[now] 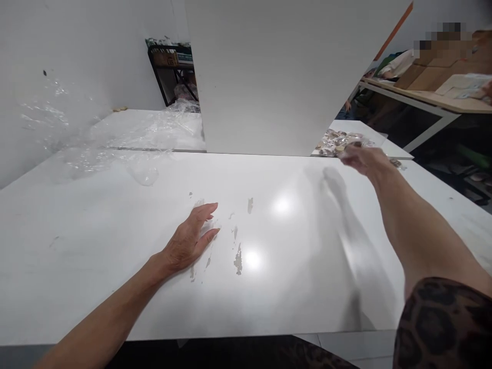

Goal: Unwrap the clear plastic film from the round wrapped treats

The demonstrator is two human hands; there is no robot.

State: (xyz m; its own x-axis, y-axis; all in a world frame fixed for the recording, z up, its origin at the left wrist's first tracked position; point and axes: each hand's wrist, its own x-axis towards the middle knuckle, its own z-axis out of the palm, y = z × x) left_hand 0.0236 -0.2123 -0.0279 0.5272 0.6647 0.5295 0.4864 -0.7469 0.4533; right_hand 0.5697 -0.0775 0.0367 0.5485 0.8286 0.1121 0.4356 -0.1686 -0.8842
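Note:
My left hand (190, 236) rests on its side on the white table (161, 297). Its thumb stands apart from the curved fingers, with nothing between them. Stretched out to the far right, my right hand (359, 156) is over the near edge of a pile of small brownish pieces in clear plastic wrapping (332, 141). Blur and the angle of the hand hide its fingertips, so whether it grips a piece cannot be made out.
Crumpled clear plastic film (142, 130) lies at the back left. A tall white panel (265, 77) stands behind the table. Another person's sleeve (400, 65) shows near cardboard boxes (430, 74) on a wooden-topped table. A black shelf rack (154, 77) stands at the back.

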